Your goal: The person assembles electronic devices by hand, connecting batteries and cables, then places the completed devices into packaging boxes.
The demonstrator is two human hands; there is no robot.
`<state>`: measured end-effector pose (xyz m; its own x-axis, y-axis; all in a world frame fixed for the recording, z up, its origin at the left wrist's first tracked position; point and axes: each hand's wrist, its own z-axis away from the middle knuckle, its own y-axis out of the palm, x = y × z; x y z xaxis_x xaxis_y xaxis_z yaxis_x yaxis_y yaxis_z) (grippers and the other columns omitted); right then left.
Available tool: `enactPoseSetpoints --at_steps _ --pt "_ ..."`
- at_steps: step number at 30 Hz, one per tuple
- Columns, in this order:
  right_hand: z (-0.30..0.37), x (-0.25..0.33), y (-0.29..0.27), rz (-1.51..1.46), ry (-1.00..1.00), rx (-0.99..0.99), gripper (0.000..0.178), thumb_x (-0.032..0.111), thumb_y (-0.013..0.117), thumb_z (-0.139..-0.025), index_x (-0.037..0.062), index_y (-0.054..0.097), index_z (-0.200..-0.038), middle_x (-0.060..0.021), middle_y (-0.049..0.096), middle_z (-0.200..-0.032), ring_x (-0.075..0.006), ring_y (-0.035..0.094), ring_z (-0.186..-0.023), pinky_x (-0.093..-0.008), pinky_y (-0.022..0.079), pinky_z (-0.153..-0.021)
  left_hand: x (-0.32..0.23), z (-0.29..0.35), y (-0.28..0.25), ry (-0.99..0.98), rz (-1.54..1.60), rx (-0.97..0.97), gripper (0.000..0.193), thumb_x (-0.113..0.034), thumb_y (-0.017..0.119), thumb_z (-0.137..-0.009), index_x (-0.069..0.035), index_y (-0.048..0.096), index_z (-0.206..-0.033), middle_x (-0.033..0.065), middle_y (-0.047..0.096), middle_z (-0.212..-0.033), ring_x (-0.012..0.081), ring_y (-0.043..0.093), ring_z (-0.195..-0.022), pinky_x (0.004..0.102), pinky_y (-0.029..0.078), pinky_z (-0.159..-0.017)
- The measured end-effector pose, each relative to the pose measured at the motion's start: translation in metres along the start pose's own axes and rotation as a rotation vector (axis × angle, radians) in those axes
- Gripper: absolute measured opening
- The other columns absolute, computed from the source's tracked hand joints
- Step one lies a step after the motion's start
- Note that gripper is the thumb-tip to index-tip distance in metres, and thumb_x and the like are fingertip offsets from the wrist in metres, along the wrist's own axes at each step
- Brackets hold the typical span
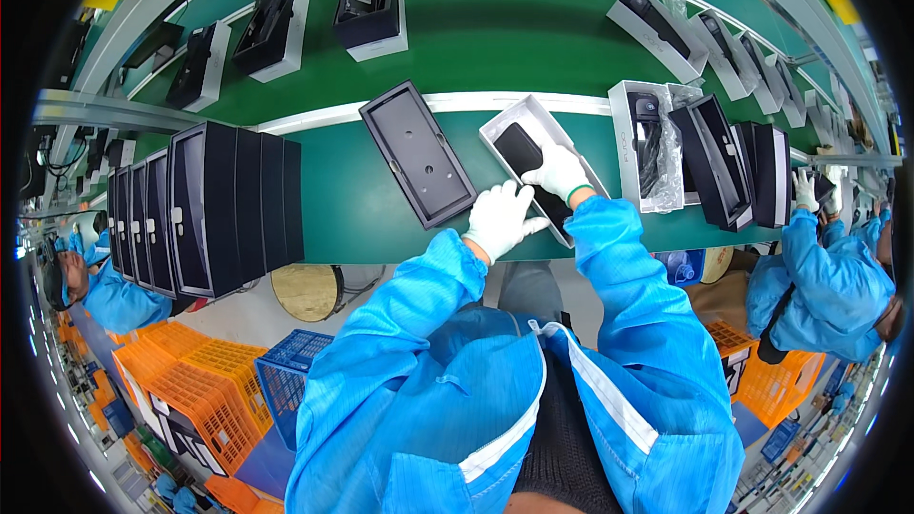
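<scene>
A white open box (584,164) lies slantwise on the green bench in front of me, with a black rectangular device (517,147) inside its far part. More black content shows in the near part, below my wrist. My right hand (557,171), in a white glove, reaches into the box with bent fingers against the device; the palm hides part of it. At the box's near left side, my gloved left hand (500,220) has its fingers and thumb on the wall. Left of the box lies an open dark grey tray-like lid (416,154) with small round holes.
Dark box lids (219,209) stand stacked at the left. To the right are a white box with a plastic-wrapped black device (647,148) and further dark lids (714,162). More filled boxes (371,9) line the far green belt. Orange crates (205,400) stand below; co-workers sit at both sides.
</scene>
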<state>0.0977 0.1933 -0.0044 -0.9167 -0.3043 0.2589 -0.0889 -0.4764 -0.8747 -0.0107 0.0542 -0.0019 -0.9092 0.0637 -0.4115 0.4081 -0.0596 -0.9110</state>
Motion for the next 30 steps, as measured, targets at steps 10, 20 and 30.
enactPoseSetpoints --at_steps 10,20,30 --pt "0.053 -0.003 -0.087 -0.917 -0.195 0.034 0.039 0.018 0.074 -0.077 -0.0025 0.060 -0.107 -0.0135 0.069 -0.091 -0.0191 0.066 -0.085 -0.0315 0.051 -0.077 0.027 0.002 -0.053 -0.067 0.211 -0.019 0.043 -0.044 0.054 -0.090 -0.003 0.063 -0.098 0.0189 0.058 -0.100 0.0378 0.060 -0.087 0.0453 0.049 -0.075" --pt "0.133 0.031 -0.049 -0.519 -1.033 -0.634 0.044 0.010 0.073 -0.066 0.0293 0.071 -0.105 -0.0111 0.057 -0.118 -0.0317 0.051 -0.113 -0.0480 0.043 -0.093 -0.014 0.010 -0.090 -0.322 2.676 0.109 0.068 -0.053 0.033 -0.096 0.000 0.042 -0.138 0.0202 0.052 -0.132 0.0333 0.054 -0.119 0.0450 0.044 -0.103" --pt "0.174 0.048 -0.043 -0.921 -0.318 0.040 0.074 0.032 0.079 -0.075 0.0006 0.047 -0.134 -0.0225 0.056 -0.127 -0.0347 0.057 -0.115 -0.0390 0.046 -0.098 0.033 -0.013 -0.100 -0.415 2.392 -0.167 0.063 -0.056 0.045 -0.095 -0.001 0.056 -0.124 0.0174 0.065 -0.106 0.0254 0.067 -0.086 0.0368 0.059 -0.073"
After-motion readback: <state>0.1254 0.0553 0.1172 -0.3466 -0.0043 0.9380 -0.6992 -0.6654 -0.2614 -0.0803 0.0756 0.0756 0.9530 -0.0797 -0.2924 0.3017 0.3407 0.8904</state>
